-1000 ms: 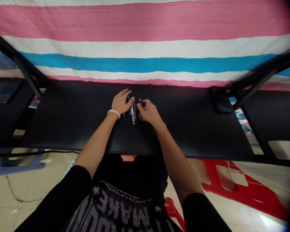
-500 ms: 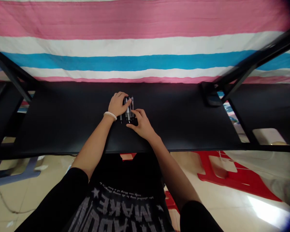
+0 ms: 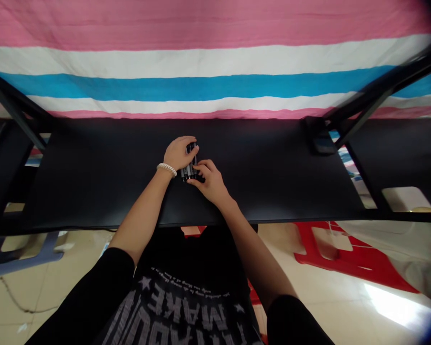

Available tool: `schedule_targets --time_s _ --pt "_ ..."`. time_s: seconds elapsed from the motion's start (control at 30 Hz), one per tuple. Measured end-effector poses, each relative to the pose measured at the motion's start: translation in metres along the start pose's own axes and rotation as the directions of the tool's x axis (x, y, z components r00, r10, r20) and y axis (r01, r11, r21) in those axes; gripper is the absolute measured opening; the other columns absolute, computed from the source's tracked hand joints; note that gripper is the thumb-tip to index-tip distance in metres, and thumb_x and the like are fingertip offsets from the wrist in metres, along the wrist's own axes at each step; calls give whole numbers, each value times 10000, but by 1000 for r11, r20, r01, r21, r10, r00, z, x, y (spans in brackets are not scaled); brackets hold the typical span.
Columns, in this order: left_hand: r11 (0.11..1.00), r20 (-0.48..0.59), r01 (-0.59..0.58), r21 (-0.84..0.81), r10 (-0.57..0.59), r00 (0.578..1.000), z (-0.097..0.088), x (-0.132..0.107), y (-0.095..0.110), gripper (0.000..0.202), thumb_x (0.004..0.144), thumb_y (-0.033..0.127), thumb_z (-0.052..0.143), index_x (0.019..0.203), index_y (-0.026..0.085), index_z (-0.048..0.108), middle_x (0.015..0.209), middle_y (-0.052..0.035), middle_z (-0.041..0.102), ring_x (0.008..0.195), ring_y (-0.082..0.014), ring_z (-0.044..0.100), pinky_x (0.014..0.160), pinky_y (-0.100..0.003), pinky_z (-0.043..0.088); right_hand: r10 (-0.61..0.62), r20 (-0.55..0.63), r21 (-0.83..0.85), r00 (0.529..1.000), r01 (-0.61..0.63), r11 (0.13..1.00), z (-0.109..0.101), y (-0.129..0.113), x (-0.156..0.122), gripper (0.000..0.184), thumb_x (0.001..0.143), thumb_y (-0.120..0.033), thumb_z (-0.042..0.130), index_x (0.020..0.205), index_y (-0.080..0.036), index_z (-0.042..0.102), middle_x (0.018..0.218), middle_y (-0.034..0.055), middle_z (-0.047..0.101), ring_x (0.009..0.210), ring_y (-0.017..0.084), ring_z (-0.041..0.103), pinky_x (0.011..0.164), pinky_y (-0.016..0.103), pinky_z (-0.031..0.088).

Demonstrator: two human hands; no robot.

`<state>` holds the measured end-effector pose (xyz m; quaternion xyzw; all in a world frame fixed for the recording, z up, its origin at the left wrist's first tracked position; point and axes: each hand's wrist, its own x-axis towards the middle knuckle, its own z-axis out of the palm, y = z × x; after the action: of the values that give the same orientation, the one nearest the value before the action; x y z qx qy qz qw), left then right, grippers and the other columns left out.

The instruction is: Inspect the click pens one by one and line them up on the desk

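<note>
Several grey and black pens (image 3: 188, 171) lie side by side on the black table (image 3: 266, 167), their tips toward me. My left hand (image 3: 181, 152), with a pale braided bracelet at the wrist, is wrapped over their far ends, thumb on the right side. At their near right side is my right hand (image 3: 210, 181), its thumb at the tips and its fingers against the right edge of the bunch. Part of the pens is hidden beneath my left hand.
A striped pink, white and blue cloth (image 3: 215, 86) hangs behind the table. Black metal supports (image 3: 373, 105) slant up at both ends. Red plastic stools (image 3: 330, 258) stand on the tiled floor at the right, a blue-grey stool (image 3: 25, 258) at the left.
Both hands have closed in on the pens. The pens now lie more tightly together with their near tips more even. The view has shifted slightly.
</note>
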<state>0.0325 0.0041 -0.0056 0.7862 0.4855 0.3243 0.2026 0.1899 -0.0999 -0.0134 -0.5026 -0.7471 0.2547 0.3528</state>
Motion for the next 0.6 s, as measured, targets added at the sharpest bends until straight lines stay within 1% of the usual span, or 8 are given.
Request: schedule_targets --time_s 0.1,0.27,0.37,0.43,0.6 --pt "1000 -19 0 -13 0 1000 1 0 0 264 877 286 605 1085 174 723 1203 -113 732 1135 -276 659 1046 -446 474 -6 -3 8 1000 6 1000 2 0 0 399 836 -400 782 1158 -217 633 1169 108 558 872 209 603 834 410 581" --pt "1000 -52 -10 -7 9 999 0 0 2 198 858 258 620 1014 190 721 1115 -92 751 1066 -274 656 1013 -450 484 1 13 39 1000 -2 999 3 -1 0 573 728 -464 863 1178 -206 617 1173 111 527 886 223 586 851 433 568" --pt "1000 -66 -12 3 12 998 0 -1 4 149 851 238 623 965 197 711 1048 -85 752 1022 -266 644 983 -442 492 29 36 46 999 -30 998 3 -2 0 571 726 -460 866 1176 -221 608 1161 100 521 877 217 576 854 436 561" --pt "1000 -59 -5 20 6 998 -1 -1 5 133 856 232 617 954 206 703 1043 -72 746 1015 -256 635 984 -432 490 41 36 44 999 -43 998 5 -3 1 568 722 -451 871 1170 -229 602 1160 94 520 867 211 576 847 438 561" --pt "998 -34 12 69 -10 999 -3 -2 9 130 882 237 596 962 202 693 1071 -62 722 1024 -236 619 1037 -417 458 69 -15 13 997 -69 998 10 -7 4 607 635 -394 936 1104 -210 596 1134 83 521 882 210 588 832 416 561"
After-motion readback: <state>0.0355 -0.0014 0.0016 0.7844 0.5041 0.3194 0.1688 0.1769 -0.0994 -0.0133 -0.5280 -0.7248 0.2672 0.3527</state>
